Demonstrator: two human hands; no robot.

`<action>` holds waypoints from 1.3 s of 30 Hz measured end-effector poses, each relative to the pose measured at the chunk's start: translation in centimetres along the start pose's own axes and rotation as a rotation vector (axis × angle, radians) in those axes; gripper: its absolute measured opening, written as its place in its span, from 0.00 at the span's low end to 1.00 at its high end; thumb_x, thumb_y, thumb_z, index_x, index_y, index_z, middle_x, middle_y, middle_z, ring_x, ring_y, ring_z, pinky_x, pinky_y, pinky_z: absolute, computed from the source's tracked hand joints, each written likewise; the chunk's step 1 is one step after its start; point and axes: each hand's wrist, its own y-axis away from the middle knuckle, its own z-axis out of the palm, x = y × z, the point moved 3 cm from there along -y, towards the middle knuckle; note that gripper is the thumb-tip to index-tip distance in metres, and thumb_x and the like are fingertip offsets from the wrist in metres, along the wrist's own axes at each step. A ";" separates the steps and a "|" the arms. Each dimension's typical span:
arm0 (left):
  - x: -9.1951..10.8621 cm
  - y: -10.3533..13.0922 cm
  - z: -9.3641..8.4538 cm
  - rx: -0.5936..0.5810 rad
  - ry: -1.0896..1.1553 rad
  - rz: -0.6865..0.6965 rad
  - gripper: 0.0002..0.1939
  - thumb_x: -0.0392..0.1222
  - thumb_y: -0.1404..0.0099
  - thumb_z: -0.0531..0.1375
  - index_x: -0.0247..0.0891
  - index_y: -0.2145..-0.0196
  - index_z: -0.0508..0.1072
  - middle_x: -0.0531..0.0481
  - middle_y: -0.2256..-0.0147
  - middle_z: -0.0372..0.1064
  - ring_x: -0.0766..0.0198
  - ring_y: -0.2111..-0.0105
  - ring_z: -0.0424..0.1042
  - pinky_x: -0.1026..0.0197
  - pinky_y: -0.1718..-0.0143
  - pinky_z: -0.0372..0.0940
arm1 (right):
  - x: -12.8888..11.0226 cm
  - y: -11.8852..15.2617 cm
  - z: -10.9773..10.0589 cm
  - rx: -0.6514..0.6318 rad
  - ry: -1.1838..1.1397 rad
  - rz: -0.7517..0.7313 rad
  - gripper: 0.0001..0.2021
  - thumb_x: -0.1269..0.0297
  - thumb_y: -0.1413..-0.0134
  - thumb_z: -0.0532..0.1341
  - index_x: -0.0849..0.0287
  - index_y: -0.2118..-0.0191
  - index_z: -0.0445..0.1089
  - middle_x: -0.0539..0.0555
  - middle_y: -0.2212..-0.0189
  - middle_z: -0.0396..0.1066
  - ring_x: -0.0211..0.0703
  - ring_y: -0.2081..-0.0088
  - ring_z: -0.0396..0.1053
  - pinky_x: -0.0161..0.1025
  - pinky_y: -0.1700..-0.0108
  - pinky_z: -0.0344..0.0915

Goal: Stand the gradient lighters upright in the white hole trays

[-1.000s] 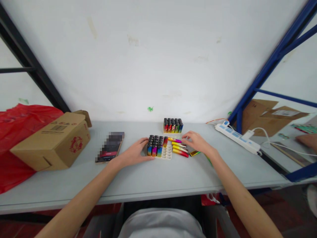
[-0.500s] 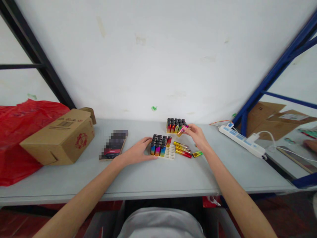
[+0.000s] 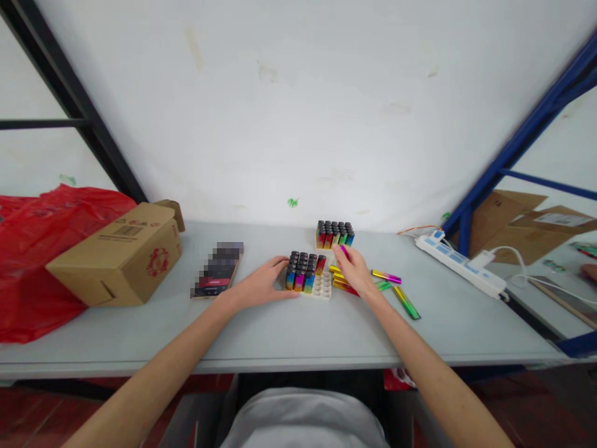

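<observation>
My left hand (image 3: 263, 280) grips the left side of a white tray (image 3: 323, 289), thumb at the front and fingers behind. Lighters (image 3: 300, 274) with black tops and rainbow bodies stand upright in several of its rows; the holes at its right side are bare. My right hand (image 3: 352, 267) is closed around a lighter (image 3: 344, 250), whose purple end shows above the fingers. Most of that lighter is hidden. Beneath and beside this hand lie loose shiny lighters: yellow-red ones (image 3: 342, 283), a yellow-purple one (image 3: 387, 277) and a yellow-green one (image 3: 407, 303).
A second block of upright lighters (image 3: 334, 233) stands behind, near the wall. Left are a phone (image 3: 219, 267) with a blurred screen, a cardboard box (image 3: 116, 255) and a red plastic bag (image 3: 41, 249). A white power strip (image 3: 461, 264) lies at the right.
My right hand has come left and nearer from beside the rear block, carrying the lighter toward the front tray. Loose lighters on the right now show. My left hand stays on the tray.
</observation>
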 end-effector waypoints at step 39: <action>-0.1 -0.1 0.1 0.009 0.016 0.040 0.43 0.66 0.38 0.66 0.39 0.34 0.65 0.38 0.34 0.62 0.43 0.34 0.64 0.47 0.31 0.58 | -1.8 2.3 0.1 -0.261 0.491 -0.262 0.15 0.55 0.26 0.54 0.55 0.65 0.67 0.53 0.70 0.76 0.45 0.69 0.72 0.39 0.65 0.61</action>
